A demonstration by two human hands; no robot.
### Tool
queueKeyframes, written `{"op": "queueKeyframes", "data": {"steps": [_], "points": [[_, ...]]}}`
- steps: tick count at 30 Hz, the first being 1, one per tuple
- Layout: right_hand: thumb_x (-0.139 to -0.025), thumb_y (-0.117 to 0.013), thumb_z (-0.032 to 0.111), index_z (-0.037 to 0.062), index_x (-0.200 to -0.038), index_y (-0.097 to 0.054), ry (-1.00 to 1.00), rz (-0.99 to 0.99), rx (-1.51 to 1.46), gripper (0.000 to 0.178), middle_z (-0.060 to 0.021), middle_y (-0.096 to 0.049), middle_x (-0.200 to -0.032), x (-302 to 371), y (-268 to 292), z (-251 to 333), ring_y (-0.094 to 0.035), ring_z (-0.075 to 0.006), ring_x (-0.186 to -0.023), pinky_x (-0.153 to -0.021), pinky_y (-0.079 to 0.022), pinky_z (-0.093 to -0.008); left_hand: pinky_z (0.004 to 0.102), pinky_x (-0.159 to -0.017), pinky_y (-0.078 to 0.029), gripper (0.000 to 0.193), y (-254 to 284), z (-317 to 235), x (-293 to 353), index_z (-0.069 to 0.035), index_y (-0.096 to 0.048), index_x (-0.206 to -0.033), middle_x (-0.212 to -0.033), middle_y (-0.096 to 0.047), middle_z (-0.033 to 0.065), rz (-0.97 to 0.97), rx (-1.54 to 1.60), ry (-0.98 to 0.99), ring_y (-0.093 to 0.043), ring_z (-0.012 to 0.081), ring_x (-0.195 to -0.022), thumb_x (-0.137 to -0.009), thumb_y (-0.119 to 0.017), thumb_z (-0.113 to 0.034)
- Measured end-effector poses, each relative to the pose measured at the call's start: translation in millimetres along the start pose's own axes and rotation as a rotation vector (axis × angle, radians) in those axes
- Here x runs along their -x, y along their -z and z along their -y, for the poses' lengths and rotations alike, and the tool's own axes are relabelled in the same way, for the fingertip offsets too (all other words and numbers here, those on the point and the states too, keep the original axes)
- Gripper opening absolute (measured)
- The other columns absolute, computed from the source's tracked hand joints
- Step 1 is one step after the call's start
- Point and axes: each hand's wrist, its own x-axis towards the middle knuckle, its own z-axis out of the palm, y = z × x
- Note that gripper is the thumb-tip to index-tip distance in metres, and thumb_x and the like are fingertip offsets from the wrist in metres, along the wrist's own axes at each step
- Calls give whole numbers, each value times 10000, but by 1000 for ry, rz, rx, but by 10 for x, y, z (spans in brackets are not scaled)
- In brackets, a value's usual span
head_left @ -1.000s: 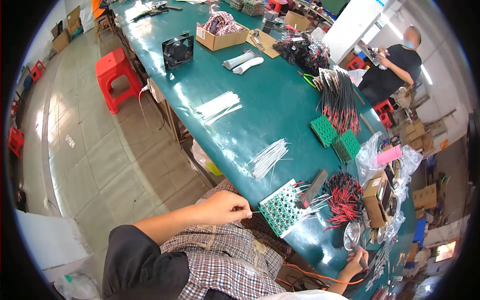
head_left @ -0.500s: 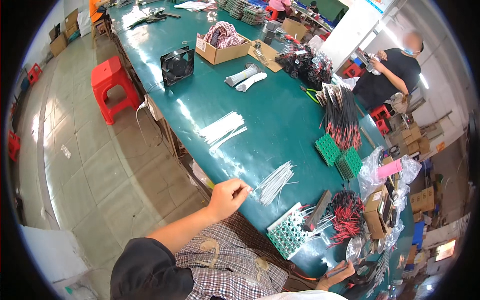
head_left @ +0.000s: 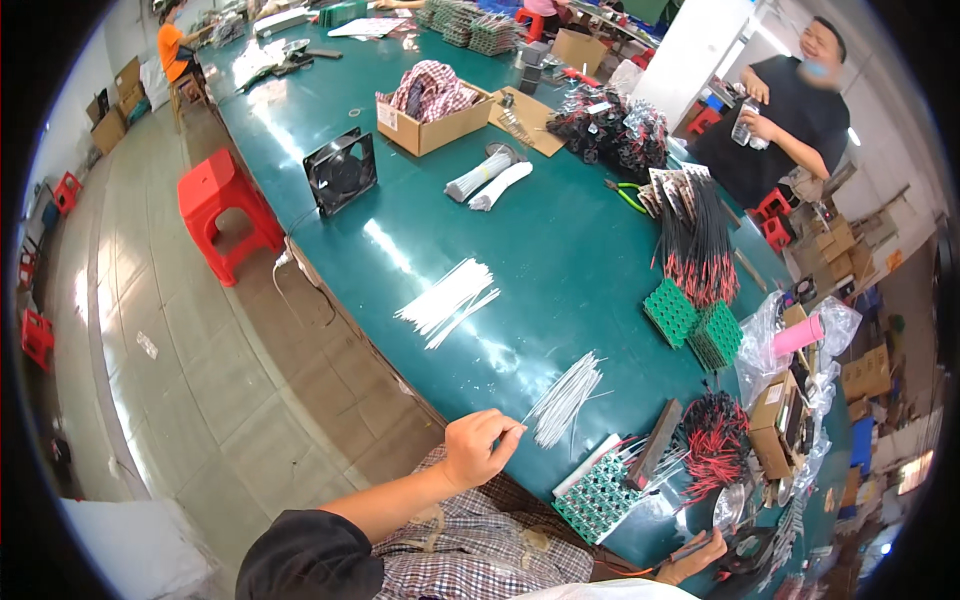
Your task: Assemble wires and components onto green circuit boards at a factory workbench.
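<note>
Left hand (head_left: 480,447) pinched one thin white wire from the loose white wire bundle (head_left: 565,398), the pick-up step; right hand (head_left: 692,556) gripped a dark tool. Next move probably needs alignment with the green perforated board (head_left: 597,497).

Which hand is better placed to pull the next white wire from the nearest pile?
Left. The left hand is pinched at the tip of the white wire pile. The right hand is low by the table edge, holding a dark tool, apart from that pile.

Bright, even indoor light; white glare streaks on green table (head_left: 560,250) centre and upper left. Strong fisheye bending, black vignette at corners. Lower right cluttered, slightly soft.
</note>
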Motion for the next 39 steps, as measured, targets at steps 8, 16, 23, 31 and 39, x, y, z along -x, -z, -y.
{"op": "queueKeyframes", "data": {"steps": [8, 16, 23, 31, 39], "points": [[-876, -638, -91, 51, -1273, -536, -7, 34, -93, 434, -165, -494, -1125, -15, 57, 129, -574, -327, -998, -838, -494, -392, 324, -515, -431, 91, -65, -99, 12, -90, -680, -814, -739, -596, 58, -20, -126, 166, -543, 201, -540, -899, -676, -120], [-880, -614, -86, 71, -1278, -504, 43, 91, -315, 442, -199, -477, -1110, 52, 85, 209, -571, -361, -948, -791, -491, -431, 332, -542, -445, 171, -280, -18, 35, -85, -633, -802, -760, -587, 60, -231, -400, 80, -560, 216, -573, -954, -607, -158], [-909, -619, -31, 47, -1255, -504, -28, 176, -523, 373, -209, -468, -1078, 1, 139, 246, -547, -365, -904, -751, -473, -450, 324, -557, -436, 175, -337, -61, 43, -65, -636, -822, -768, -551, 58, -222, -543, 133, -555, 199, -589, -963, -593, -158], [-911, -639, 10, 56, -1262, -488, -19, 238, -521, 385, -211, -455, -1090, 14, 146, 206, -542, -385, -948, -791, -471, -481, 315, -540, -427, 154, -349, -79, 76, -76, -653, -824, -777, -556, 52, -270, -526, 145, -542, 184, -566, -953, -615, -150], [-900, -649, 9, 47, -1286, -485, -35, 233, -456, 421, -228, -456, -1122, 1, 119, 241, -563, -408, -969, -797, -511, -476, 335, -544, -434, 116, -350, -67, 58, -98, -667, -828, -793, -577, 47, -261, -523, 145, -556, 198, -582, -928, -638, -148]]}}
